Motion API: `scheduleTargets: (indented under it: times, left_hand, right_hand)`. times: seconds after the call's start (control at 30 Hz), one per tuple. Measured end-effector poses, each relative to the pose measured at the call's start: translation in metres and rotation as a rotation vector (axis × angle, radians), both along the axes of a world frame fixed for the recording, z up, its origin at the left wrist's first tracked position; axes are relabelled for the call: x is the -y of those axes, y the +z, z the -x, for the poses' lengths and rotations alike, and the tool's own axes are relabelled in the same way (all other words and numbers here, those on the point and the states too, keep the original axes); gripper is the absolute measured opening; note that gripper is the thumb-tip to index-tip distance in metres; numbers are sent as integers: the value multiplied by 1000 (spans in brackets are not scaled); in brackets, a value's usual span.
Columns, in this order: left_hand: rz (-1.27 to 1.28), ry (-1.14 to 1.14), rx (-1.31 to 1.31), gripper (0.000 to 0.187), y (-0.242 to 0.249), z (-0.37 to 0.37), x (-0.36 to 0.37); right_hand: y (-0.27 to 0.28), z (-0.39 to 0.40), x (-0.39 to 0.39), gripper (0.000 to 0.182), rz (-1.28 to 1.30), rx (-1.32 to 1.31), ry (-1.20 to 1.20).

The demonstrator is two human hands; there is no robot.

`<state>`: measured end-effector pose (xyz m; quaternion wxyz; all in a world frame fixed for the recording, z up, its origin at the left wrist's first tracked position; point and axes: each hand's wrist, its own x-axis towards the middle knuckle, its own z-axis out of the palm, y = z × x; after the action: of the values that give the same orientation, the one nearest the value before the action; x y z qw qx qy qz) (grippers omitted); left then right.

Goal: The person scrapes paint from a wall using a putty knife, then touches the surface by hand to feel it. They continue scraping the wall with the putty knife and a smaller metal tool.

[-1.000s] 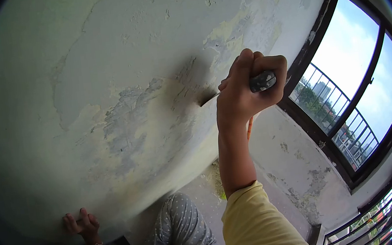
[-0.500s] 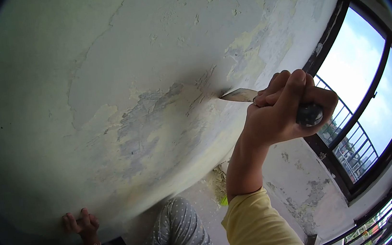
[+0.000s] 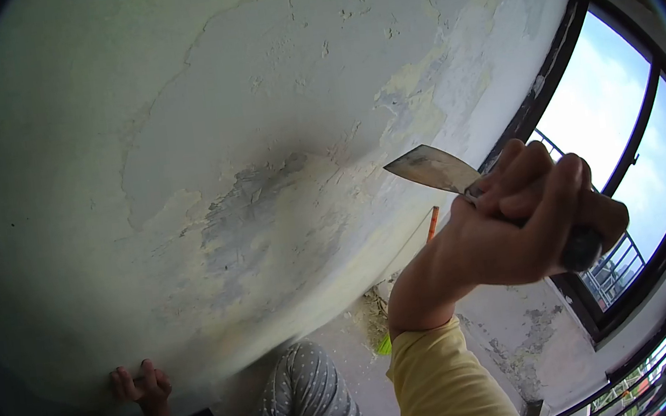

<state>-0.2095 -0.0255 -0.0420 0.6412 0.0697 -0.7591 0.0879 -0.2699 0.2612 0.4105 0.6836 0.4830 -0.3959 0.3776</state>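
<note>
My right hand (image 3: 516, 228) is closed around the dark handle of a putty knife (image 3: 434, 169), whose metal blade points left. The blade appears to stand off the wall (image 3: 152, 130), casting a soft shadow over a rough patch. Around that patch the paint is peeled and scraped, showing grey and yellowish layers. At the lower left, my left hand (image 3: 145, 387) rests against the wall with its fingers apart, holding nothing that I can see.
A dark-framed window (image 3: 627, 117) with an outside railing is on the right. Below it, another wall section (image 3: 519, 326) shows flaking. Debris (image 3: 370, 319) and a bright green item (image 3: 384, 345) lie low near the corner. An orange stick (image 3: 432, 223) shows behind my right forearm.
My right hand has moved right and slightly down with the putty knife, drawing the blade away from the wall. More of the blade shows now. My left hand stays nearly in place.
</note>
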Motion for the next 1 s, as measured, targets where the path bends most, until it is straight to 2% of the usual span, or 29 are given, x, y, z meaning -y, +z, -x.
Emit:
scheduleTargets:
  times: [0.13,0.17,0.2,0.23,0.33,0.43,0.5,0.57,0.63,0.7,0.77,0.8,0.9,0.97,1.0]
  left_hand:
    - [-3,9,9,33,-8,0,2]
    - [-6,6,4,33,-7,-3,-1]
    - [-6,4,6,33,-3,-3,-2]
    - [-4,8,8,32,0,-1,-1]
    - [-4,1,-13,32,-5,0,1]
    - [10,28,17,31,-1,-2,1]
    - [1,13,6,31,-5,0,2]
    - [-7,10,-14,31,-6,0,1]
    - [6,22,-2,31,-5,0,1]
    - [11,20,-6,31,0,0,2]
    - [3,1,8,31,0,-2,1]
    - [-5,16,-7,28,-1,-1,1]
    - [0,6,2,29,-10,0,4]
    - [14,-1,17,32,-8,-1,4]
    - [15,4,11,31,-4,0,3]
  right_hand:
    - [-18,9,-3,21,-38,-44,52]
    - [-31,37,11,25,22,73,97]
    - [-45,73,-4,28,11,156,-181]
    - [-46,78,1,31,38,181,-253]
    - [-34,46,-5,26,21,129,-14]
    - [-8,0,-19,20,-14,-46,-56]
    - [-6,-11,-12,20,32,-106,49]
    - [-20,12,5,24,78,-32,63]
    - [-47,67,-1,29,55,135,-213]
    - [-57,81,-4,34,1,150,-389]
    - [-44,62,-6,32,35,157,-243]
    - [-35,43,-2,28,65,159,-42]
    - [-11,6,-18,23,-19,-44,-45]
    - [-13,-1,-3,23,68,-53,127]
    - [-21,16,-1,24,79,0,7]
